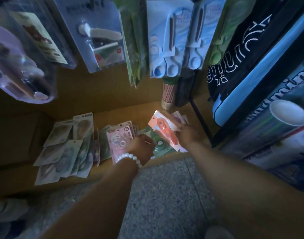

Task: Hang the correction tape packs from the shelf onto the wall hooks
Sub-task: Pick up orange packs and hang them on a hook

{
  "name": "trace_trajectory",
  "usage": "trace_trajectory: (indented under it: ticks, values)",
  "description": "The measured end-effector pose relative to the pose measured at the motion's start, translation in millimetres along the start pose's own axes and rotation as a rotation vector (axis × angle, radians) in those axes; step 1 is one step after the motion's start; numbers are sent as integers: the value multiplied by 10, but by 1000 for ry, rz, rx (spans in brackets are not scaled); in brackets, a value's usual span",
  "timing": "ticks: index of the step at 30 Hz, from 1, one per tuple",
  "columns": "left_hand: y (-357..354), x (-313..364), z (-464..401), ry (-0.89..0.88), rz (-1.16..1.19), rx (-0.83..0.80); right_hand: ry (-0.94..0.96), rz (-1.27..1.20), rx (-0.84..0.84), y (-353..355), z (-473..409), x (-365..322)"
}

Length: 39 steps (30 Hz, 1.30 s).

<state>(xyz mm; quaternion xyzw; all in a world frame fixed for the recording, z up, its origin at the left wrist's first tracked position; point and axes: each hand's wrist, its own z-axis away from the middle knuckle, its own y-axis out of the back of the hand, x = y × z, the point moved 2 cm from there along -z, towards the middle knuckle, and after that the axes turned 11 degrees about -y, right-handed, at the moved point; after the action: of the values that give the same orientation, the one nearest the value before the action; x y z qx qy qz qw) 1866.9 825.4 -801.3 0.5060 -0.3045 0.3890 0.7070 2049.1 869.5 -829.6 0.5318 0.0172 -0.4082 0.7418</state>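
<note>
Both hands were low at the shelf (65,100): right hand (188,135) gripped an orange pack (165,130), left hand (142,145) apparently pinching a green pack (162,147) just beside it.

orange-pink pack (165,131) | green pack (162,147) | pink pack (119,140) (cartoon print) | white bead bracelet (130,156)

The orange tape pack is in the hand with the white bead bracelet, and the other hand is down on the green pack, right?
Not quite. The head view shows the orange tape pack held by the right hand, which is bare. The white bead bracelet is on the left hand, and that is the one down on the green pack.
</note>
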Motion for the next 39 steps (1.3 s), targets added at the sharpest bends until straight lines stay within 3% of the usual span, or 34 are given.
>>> trace_trajectory:
  ticks: [5,8,12,17,20,25,27,32,39]
  values:
    - [-9,-46,-44,37,51,27,-60,-130,156,45,47,-46]
    - [-14,7,-44,104,251,75,-20,-323,143,49,90,-72]
    - [-47,47,-79,152,514,125,82,-586,-32,-101,273,-196]
    - [-29,4,-66,168,669,239,67,-669,-234,-245,443,-231]
    - [-9,-64,-79,180,629,258,107,-579,-210,-222,396,-221]
    - [-24,-171,-106,209,716,255,90,-166,216,-16,3,-72]
    - [-41,-213,-123,216,754,247,45,-7,310,46,-124,32]
    - [-98,-321,-137,235,782,237,2,279,278,36,-253,132]
    - [-113,-369,-115,248,801,227,-12,286,278,10,-149,109]
